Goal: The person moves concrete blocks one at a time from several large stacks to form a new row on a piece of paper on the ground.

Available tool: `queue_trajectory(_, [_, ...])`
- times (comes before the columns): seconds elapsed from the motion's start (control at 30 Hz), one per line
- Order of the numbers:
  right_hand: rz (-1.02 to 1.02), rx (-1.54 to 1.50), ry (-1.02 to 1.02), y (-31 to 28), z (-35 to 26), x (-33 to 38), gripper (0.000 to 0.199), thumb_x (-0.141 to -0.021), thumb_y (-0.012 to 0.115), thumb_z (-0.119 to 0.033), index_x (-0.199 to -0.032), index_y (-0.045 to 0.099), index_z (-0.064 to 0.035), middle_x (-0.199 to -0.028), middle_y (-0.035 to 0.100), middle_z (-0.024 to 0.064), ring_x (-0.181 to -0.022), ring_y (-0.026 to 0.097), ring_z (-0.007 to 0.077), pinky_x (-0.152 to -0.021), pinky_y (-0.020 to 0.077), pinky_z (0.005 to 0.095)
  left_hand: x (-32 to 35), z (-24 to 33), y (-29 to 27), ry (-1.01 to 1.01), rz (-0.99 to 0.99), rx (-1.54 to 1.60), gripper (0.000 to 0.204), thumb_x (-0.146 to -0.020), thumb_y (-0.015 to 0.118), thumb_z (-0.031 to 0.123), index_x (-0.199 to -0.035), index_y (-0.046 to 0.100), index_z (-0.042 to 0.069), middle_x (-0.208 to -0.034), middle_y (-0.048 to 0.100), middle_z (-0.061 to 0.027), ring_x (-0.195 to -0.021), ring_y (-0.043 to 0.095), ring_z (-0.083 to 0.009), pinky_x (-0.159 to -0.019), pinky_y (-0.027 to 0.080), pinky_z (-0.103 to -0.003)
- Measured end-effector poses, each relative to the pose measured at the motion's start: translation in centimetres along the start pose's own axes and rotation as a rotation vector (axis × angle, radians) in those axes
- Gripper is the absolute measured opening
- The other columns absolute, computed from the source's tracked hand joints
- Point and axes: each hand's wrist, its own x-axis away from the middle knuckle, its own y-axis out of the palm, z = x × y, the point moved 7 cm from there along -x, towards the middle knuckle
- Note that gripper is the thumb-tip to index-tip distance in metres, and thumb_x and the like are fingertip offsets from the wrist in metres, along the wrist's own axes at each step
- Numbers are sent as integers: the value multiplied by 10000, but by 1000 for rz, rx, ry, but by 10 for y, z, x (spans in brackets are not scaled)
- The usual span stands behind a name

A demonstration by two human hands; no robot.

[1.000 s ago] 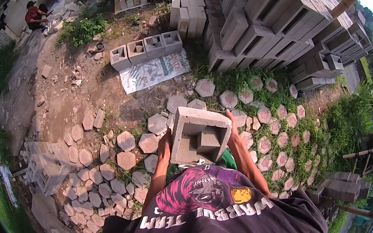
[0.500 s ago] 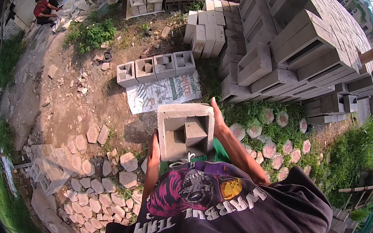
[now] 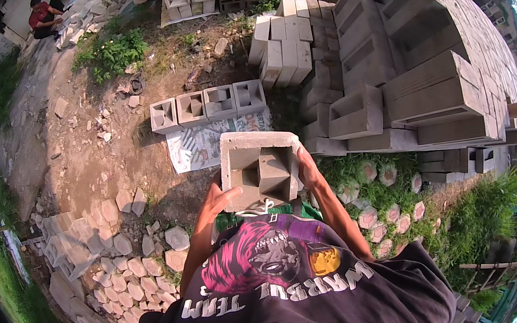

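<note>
A grey concrete block (image 3: 276, 172) with a hollow, angular recess in its upward face is held in front of my waist. My left hand (image 3: 219, 199) grips its lower left side, thumb over the near rim. On the opposite side my right hand (image 3: 308, 169) presses along the outer wall, its fingers partly hidden. The block sits slightly tilted. Beyond it, a row of several similar blocks (image 3: 207, 106) stands at the back edge of a white printed sack (image 3: 195, 151) laid on the ground.
Tall stacks of concrete blocks (image 3: 415, 62) rise at the right, with a smaller pile (image 3: 285, 43) beside them. Hexagonal pavers (image 3: 132, 269) cover the ground at left; others (image 3: 370, 215) lie in grass at right. Another person (image 3: 45, 18) crouches at the far left.
The block has tilted a little and shifted slightly away from me. My left hand's thumb now lies over its near rim. The whole view has shifted a little.
</note>
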Motion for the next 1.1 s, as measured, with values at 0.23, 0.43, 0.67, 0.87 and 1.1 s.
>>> queue_trajectory(0.23, [164,271,85,-41,-31,-120,801,-760,646,-228,-1431,260,-20,-1366,411,125,-1279,374,241,-1081,257,351,-177,43,-41,83,-49,-283,590,-719,642,397,-1125,598,-30,-975,655,-253,-921,634,-332,-831,460,-425])
queue_trajectory(0.43, [374,207,237,-85,-14,-235,736,-751,566,-41,-1439,304,-68,-1298,488,107,-1153,492,201,-961,407,315,-294,52,-68,-116,-159,-309,576,-703,629,471,-508,423,-31,-508,415,-73,-509,414,-153,-461,340,-409])
queue_trajectory(0.67, [614,1012,546,-154,41,-326,429,-858,605,-316,-1153,577,-5,-925,682,122,-890,641,251,-799,472,359,-377,-1,-58,-308,-48,-209,580,-729,640,492,-604,512,-60,-574,538,-144,-581,549,-201,-528,416,-439])
queue_trajectory(0.87, [509,1269,763,-262,156,-388,529,-876,553,-413,-1072,531,78,-995,604,334,-971,562,500,-837,450,505,-495,-98,-35,-329,70,-211,480,-791,656,408,-914,550,-43,-756,546,-157,-708,522,-257,-649,417,-404])
queue_trajectory(1.1, [485,1329,603,-367,268,-445,556,-897,544,-376,-1130,479,125,-896,593,372,-880,564,530,-770,440,551,-637,-236,-3,-378,-74,-215,664,-755,672,295,-1338,449,68,-1192,594,-237,-1113,570,-374,-949,467,-393])
